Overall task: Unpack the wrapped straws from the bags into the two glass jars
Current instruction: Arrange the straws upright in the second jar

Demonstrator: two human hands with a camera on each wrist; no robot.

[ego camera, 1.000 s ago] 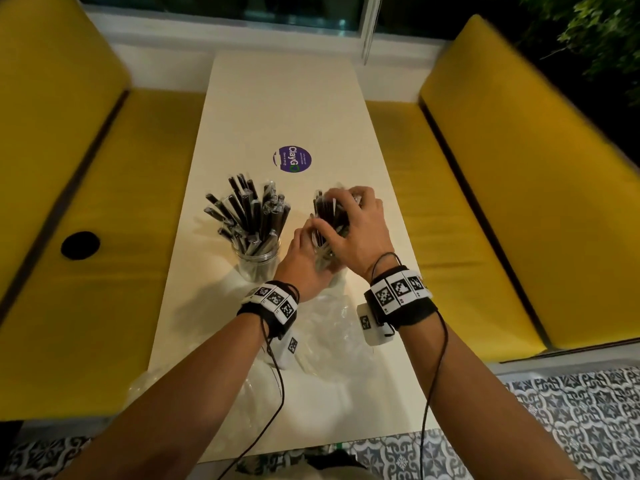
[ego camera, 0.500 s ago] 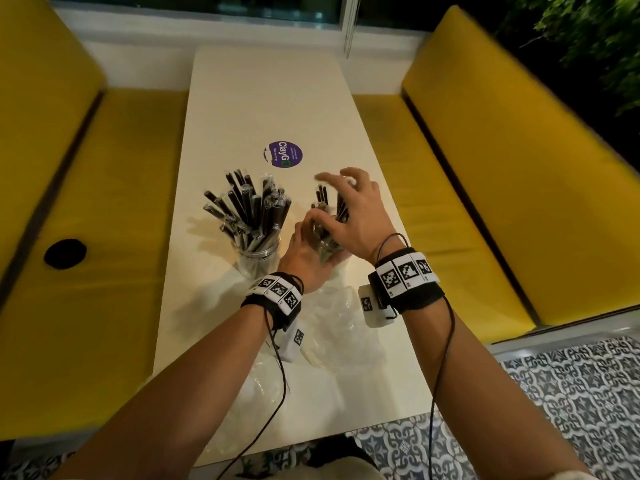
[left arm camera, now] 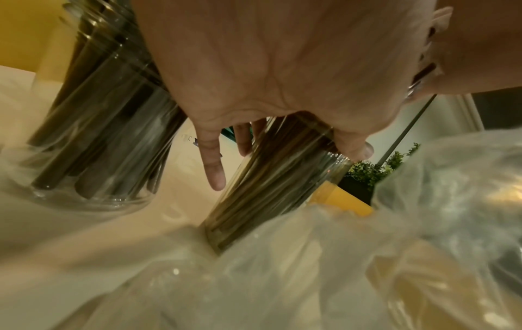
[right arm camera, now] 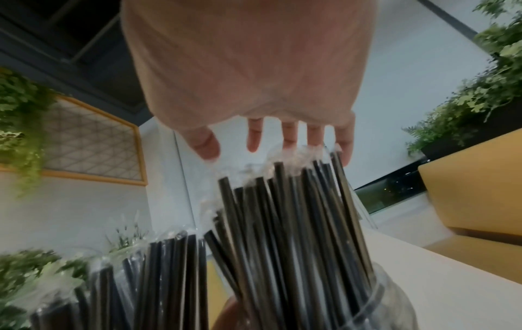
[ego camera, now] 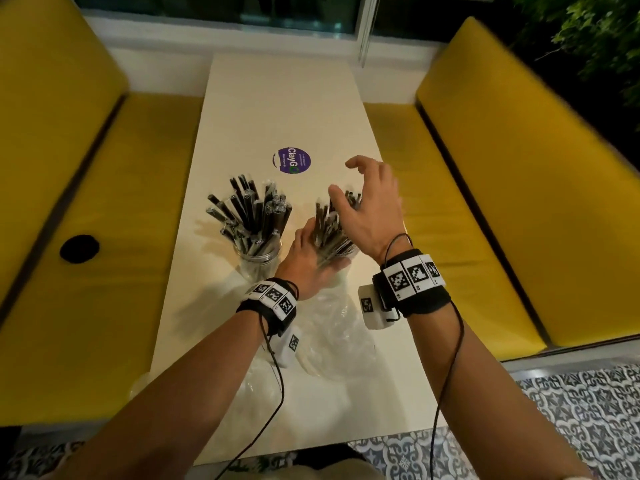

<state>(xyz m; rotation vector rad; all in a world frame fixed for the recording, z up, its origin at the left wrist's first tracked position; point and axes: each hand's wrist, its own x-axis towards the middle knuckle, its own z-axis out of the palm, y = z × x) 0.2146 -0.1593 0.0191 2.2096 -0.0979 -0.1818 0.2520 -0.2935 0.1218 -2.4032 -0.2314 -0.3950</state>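
The left hand (ego camera: 308, 258) reaches forward low over the tabletop (ego camera: 287, 109), its fingers (left arm camera: 213, 165) curled round the right of two glass jars (left arm camera: 271, 189), gripping it near the rim. The right hand (ego camera: 372, 209) is raised above that jar with its fingers (right arm camera: 289, 136) spread and slightly bent, holding nothing, the tips just over the tops of the wrapped straws (right arm camera: 296, 223) standing in it. The second jar (ego camera: 258, 263), just to the left, holds its own fanned bunch of wrapped straws (ego camera: 249, 213). Crumpled clear bags (ego camera: 332, 337) lie on the tabletop beneath the wrists; how many is hard to tell.
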